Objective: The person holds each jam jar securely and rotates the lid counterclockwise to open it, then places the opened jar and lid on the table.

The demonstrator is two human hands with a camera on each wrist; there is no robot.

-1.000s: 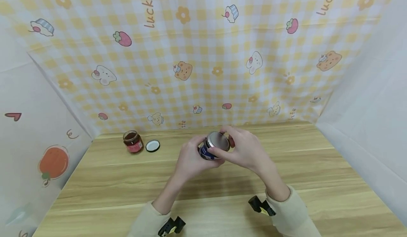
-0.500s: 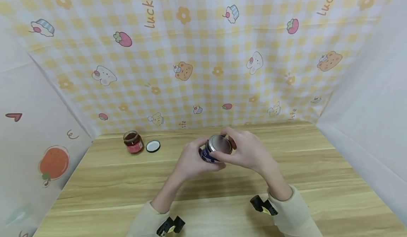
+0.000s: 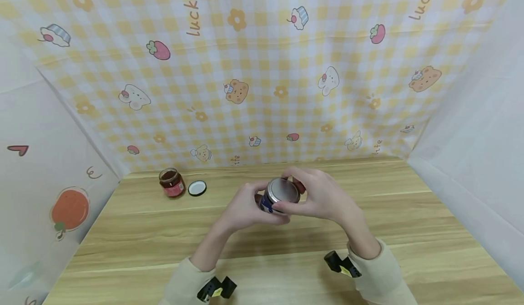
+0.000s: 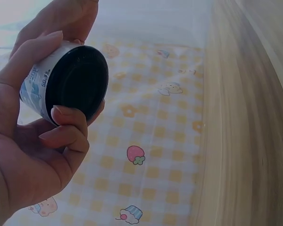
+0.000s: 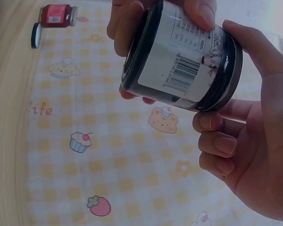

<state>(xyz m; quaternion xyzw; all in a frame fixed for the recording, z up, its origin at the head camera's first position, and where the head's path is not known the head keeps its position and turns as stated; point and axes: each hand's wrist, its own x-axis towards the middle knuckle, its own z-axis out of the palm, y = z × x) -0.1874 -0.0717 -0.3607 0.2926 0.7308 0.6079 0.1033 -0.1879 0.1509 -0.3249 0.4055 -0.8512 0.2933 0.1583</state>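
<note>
A jam jar (image 3: 266, 204) with a blue-and-white label and dark contents is held tilted above the middle of the table. My left hand (image 3: 244, 208) grips its body; in the left wrist view, fingers curl round the dark jar base (image 4: 82, 84). The right hand (image 3: 323, 196) pinches the rim of the silver lid (image 3: 284, 190) between thumb and fingers. In the right wrist view, the lid (image 5: 232, 77) sits on the jar, and a barcode label (image 5: 177, 66) faces that camera. Whether the lid is loose, I cannot tell.
At the back left of the wooden table (image 3: 143, 232) stands an uncovered jar (image 3: 172, 183) with a red label and dark red contents. Beside it a lid (image 3: 197, 188) lies with its white inside up. A checked cloth (image 3: 262, 68) hangs behind; white sheets flank both sides.
Both hands and the jar have come slightly nearer to me and a little to the right. The grip on jar and lid looks the same. The other jar and lid stay put.
</note>
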